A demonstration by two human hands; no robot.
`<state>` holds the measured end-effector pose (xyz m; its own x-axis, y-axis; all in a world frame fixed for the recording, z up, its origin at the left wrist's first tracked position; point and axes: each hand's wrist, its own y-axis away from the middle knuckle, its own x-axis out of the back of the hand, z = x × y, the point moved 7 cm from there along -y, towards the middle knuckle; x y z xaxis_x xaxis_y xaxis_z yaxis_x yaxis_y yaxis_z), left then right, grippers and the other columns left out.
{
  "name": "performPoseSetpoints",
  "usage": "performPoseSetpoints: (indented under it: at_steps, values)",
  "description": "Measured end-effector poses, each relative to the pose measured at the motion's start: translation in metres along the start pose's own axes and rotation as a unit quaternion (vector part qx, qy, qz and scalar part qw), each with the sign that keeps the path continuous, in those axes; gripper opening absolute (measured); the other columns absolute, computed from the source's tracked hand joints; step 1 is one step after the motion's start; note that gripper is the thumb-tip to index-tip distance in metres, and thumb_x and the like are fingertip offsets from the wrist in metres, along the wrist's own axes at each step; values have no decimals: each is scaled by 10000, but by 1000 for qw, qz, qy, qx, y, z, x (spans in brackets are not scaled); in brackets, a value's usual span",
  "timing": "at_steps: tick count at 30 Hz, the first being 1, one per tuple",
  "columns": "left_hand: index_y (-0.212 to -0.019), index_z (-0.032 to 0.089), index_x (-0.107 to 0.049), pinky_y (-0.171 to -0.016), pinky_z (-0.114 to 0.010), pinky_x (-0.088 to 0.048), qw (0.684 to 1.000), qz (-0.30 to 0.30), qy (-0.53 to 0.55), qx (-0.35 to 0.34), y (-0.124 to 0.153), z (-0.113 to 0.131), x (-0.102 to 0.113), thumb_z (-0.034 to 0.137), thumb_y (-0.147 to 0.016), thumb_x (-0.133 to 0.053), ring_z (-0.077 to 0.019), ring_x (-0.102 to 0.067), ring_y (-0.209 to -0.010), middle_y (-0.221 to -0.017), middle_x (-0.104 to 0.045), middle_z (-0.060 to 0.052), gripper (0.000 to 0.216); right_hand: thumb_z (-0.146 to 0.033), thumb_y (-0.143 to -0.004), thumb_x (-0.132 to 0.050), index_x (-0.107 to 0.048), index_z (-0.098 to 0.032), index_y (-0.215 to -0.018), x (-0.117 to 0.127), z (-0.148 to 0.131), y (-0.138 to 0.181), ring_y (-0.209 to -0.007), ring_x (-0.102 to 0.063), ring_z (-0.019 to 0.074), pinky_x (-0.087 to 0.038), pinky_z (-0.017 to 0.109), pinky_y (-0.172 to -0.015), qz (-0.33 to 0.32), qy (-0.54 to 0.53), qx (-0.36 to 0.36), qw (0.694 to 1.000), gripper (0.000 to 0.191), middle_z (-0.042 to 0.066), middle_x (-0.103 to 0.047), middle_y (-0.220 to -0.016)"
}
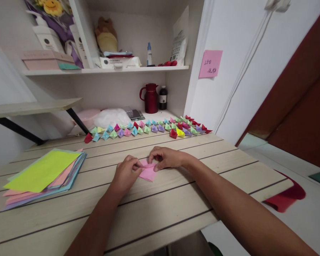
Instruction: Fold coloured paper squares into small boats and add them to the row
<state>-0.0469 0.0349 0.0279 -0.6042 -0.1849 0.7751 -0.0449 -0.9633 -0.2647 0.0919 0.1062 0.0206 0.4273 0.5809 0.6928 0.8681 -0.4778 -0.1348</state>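
A small folded piece of pink paper [148, 173] lies on the wooden-slat table between my two hands. My left hand [128, 172] pinches its left edge between thumb and fingers. From the right, my right hand [165, 159] has its thumb on the paper's right side, with the fingers curled over the upper edge. Beyond the hands, several small folded paper boats [134, 131] in many colours stand in rows along the back of the table.
A stack of coloured paper sheets [45, 170], yellow-green on top, lies at the left. Behind the boats a red jug [151, 99] and a dark bottle [163, 98] stand in the shelf unit. A raised wooden stand [34, 108] is at the back left.
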Motion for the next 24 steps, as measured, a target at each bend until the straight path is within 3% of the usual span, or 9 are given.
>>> performPoseSetpoints:
  at_steps: [5,9,12,20,24]
  values:
    - [-817,235,-723,-736,-281,-429,999,-22,-27,7,5,0,5,339,-825,-551,-169,-602,-776,-852,-626,-22,202,-331,-789,-687,-683,-197,-937,3,-4,2,-841,-527,149,-425,256,-766,-5,-11,-9,1000,199,23,-556,-948]
    - [-888,245,-736,-724,-273,-410,998,-11,-51,27,5,-5,5,259,-817,-552,-163,-601,-773,-883,-643,-26,198,-390,-712,-757,-645,-237,-1101,1,-11,5,-893,-512,164,-423,269,-789,-48,24,-8,999,433,25,-543,-1035]
    - [-829,221,-733,-719,-265,-403,998,-4,-49,25,4,-5,3,251,-826,-535,-169,-593,-787,-853,-640,-36,199,-408,-660,-793,-588,-249,-1185,1,-13,6,-921,-512,181,-416,292,-808,-47,60,-12,997,586,32,-547,-1083]
    - [-687,214,-695,-694,-246,-397,999,2,-28,26,2,-6,4,279,-828,-517,-163,-584,-761,-789,-625,-27,236,-498,-780,-663,-609,-199,-989,0,-20,3,-857,-515,172,-396,277,-749,-44,81,2,996,369,24,-548,-967]
    - [-618,204,-660,-663,-250,-396,999,6,-13,42,-1,-9,4,306,-825,-503,-165,-576,-718,-742,-624,-25,279,-510,-772,-664,-577,-182,-858,0,-22,1,-851,-509,185,-376,303,-772,-25,135,0,990,351,18,-533,-894]
